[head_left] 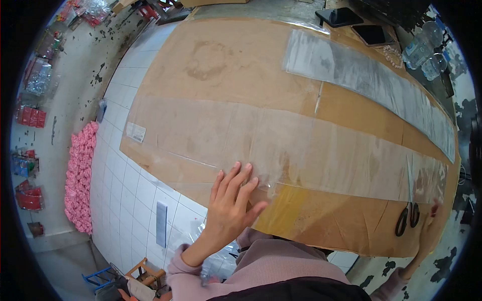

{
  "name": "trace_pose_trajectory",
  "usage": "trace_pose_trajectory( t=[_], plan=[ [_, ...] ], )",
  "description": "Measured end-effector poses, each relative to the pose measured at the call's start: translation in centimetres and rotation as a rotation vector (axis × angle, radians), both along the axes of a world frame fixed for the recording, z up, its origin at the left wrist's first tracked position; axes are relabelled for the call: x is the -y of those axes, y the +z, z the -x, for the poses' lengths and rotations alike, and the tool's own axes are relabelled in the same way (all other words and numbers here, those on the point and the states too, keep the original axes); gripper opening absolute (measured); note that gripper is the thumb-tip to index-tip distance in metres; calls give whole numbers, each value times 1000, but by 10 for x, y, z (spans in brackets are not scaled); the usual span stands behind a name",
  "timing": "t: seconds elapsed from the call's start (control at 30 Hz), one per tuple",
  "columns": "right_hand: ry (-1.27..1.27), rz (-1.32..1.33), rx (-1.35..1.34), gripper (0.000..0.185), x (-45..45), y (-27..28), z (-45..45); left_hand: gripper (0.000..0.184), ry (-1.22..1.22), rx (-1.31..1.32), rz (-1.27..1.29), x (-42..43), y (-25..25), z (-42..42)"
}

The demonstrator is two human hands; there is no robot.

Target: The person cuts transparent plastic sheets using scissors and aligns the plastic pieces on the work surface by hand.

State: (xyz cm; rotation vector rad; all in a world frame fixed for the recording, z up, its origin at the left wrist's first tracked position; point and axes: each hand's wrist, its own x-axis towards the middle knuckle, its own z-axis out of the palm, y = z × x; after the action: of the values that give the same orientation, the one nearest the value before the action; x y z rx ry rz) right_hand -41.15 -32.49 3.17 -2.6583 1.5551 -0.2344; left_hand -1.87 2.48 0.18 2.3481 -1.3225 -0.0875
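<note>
I see the left hand [233, 200] at lower centre, fingers loosely spread and seemingly resting on the lower edge of the clear plastic strip [321, 150]. From those fingertips the strip lies toward the top of the frame, its long axis running left to right and sloping down rightward; this hand is nearer its middle. The right hand [435, 208] is nearer its right end, beside the scissors [410, 188], too blurred for me to tell its finger state. Glare and transparency blur the strip's edges against the cardboard [231, 60].

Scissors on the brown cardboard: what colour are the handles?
The handles are black; they show in the head view, the only one.
</note>
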Motion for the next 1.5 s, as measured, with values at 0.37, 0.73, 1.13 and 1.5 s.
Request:
trace_pose_trajectory(
  t=[0.37, 0.73, 1.13, 1.5],
  plan=[
    [95, 6, 58, 35, -65, -20, -28, 25, 286, 35, 205, 21, -9, 26],
    [131, -143, -71, 49, -60, -8, -47, 31, 245, 63, 235, 25, -17, 31],
    [141, -126, 45, 52, -60, -22, -44, 24, 287, 47, 323, 26, -21, 30],
    [-57, -450, -97, 71, -82, 6, -39, 24, 320, 33, 338, 29, -21, 29]
  ],
)
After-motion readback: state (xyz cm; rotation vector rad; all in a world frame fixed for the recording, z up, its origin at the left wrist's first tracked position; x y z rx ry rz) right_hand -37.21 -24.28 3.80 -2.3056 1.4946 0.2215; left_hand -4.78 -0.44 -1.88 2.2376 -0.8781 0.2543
